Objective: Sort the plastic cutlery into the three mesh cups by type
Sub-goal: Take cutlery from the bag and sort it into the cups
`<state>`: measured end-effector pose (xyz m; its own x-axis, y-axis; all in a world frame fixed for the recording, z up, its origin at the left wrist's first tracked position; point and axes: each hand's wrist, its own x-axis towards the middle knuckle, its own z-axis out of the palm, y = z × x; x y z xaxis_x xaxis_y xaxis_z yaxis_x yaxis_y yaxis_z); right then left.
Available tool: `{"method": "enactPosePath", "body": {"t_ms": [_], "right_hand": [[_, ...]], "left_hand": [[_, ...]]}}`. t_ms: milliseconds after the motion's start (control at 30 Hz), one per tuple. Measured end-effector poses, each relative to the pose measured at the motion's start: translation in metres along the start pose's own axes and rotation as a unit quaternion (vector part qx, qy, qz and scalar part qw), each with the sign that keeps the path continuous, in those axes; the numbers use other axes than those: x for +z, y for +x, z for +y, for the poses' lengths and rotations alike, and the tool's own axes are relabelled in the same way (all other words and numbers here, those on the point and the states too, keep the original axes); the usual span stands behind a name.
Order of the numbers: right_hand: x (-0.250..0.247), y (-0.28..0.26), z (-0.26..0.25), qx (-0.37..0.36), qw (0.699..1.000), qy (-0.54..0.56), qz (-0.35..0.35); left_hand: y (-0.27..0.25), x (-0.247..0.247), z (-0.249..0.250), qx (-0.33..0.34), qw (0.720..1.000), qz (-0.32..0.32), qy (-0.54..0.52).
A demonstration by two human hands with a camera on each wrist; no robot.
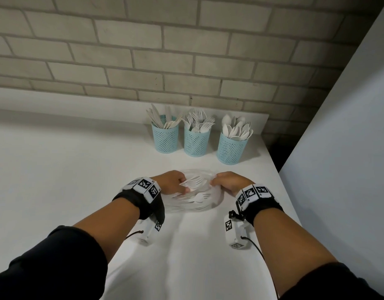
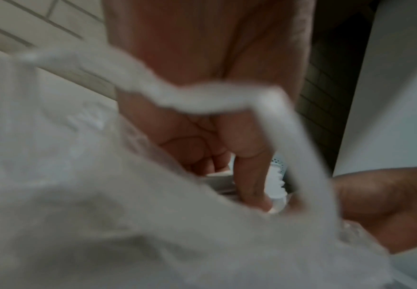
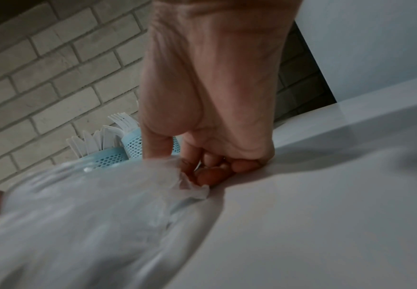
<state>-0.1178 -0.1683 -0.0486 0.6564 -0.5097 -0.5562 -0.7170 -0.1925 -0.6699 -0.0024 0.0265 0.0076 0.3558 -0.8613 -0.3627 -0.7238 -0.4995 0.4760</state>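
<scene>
Looking down in the head view, we see a white tabletop (image 1: 78, 169) against a pale brick wall (image 1: 143, 50). Three light-blue mesh cups stand in a row near the back edge, toward the right corner: the left cup (image 1: 165, 138) with white plastic knives (image 1: 156, 118), the middle cup (image 1: 196, 142) with white plastic forks (image 1: 199, 120), the right cup (image 1: 231, 149) with white plastic spoons (image 1: 237, 128). Nearer the front edge lies a clear crumpled plastic bag (image 1: 199, 204) with more white forks (image 1: 197, 199) in it. Left hand (image 1: 169, 182) sits at the bag's left side, fingers curled, pinching a white fork (image 1: 192, 182) that points right. Right hand (image 1: 231, 182) is at the bag's right side, fingers curled on the film. Both wrists carry black straps with black-and-white marker blocks (image 1: 146, 187).

Left wrist view, blurred: left hand (image 2: 210, 117) behind the bag's rolled rim (image 2: 153, 88), fingers (image 2: 249, 176) bent down onto something white; we cannot tell what from here. Right hand (image 2: 388, 211) shows at the right edge.

Right wrist view: right hand (image 3: 210, 107) knuckles-down on the tabletop (image 3: 326, 215), fingertips (image 3: 210, 176) and thumb pinching a bunched corner of the bag (image 3: 91, 215). Knife cup (image 3: 108, 156) and fork cup (image 3: 134, 145) show behind, beside the wall (image 3: 41, 78).
</scene>
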Motion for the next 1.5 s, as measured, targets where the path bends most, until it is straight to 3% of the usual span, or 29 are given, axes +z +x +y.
{"method": "enactPosePath", "body": {"t_ms": [133,233,333,433,500,667,867,1133,1500], "right_hand": [[-0.004,-0.031,-0.022,0.014,0.998,-0.056,-0.012],[-0.014,-0.065,-0.052,0.029,0.991,-0.121,-0.051],[-0.028,-0.075,-0.075,-0.024,0.987,-0.157,-0.019],[-0.037,-0.077,-0.098,-0.089,0.996,-0.018,0.017],[-0.038,-0.081,-0.114,-0.121,0.988,0.092,0.004],[-0.028,-0.081,-0.135,-0.182,0.975,0.115,-0.058],[-0.017,-0.068,-0.134,-0.207,0.963,0.174,0.005],[-0.017,-0.062,-0.131,-0.174,0.959,0.222,0.014],[-0.011,-0.057,-0.131,-0.186,0.955,0.229,-0.001]], "left_hand": [[-0.007,-0.014,0.004,0.042,0.995,0.020,-0.084],[-0.010,-0.026,0.007,0.044,0.977,0.030,-0.204],[-0.009,-0.036,0.009,0.027,0.949,0.036,-0.311],[-0.005,-0.046,0.011,0.016,0.920,0.068,-0.387],[-0.002,-0.053,0.013,0.015,0.898,0.086,-0.431],[0.005,-0.060,0.013,0.023,0.851,0.108,-0.513],[0.008,-0.055,0.012,0.041,0.806,0.095,-0.582],[0.003,-0.053,0.006,0.037,0.777,0.076,-0.623],[0.009,-0.045,0.004,-0.003,0.784,0.110,-0.611]]}}
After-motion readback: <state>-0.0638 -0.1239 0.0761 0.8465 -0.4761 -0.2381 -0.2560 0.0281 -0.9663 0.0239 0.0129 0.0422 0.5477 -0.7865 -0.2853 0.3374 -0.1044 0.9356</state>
